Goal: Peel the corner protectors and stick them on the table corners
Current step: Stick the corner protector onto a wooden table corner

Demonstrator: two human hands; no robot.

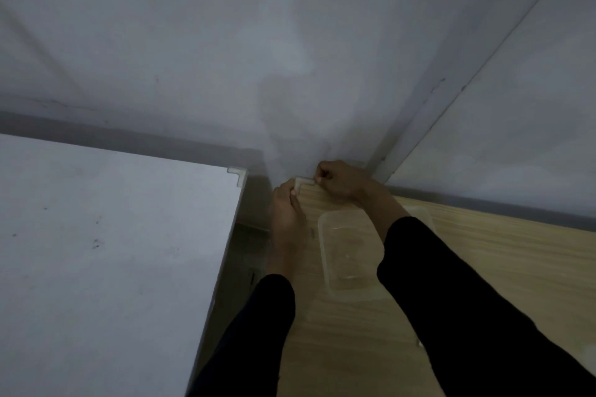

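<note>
A pale L-shaped corner protector (pixel 303 182) sits on the far left corner of the wooden table (pixel 483 245). My left hand (pixel 285 206) presses its near leg with the fingertips. My right hand (pixel 338 180) pinches the end of its far leg against the wall side. A second pale corner protector (pixel 238 175) is stuck on the far right corner of the white table (pixel 113 235) to the left.
A clear plastic container (pixel 348 254) lies on the wooden table just behind my hands, partly under my right forearm. A dark gap (pixel 248 235) separates the two tables. White walls (pixel 290 58) close off the far side and the right.
</note>
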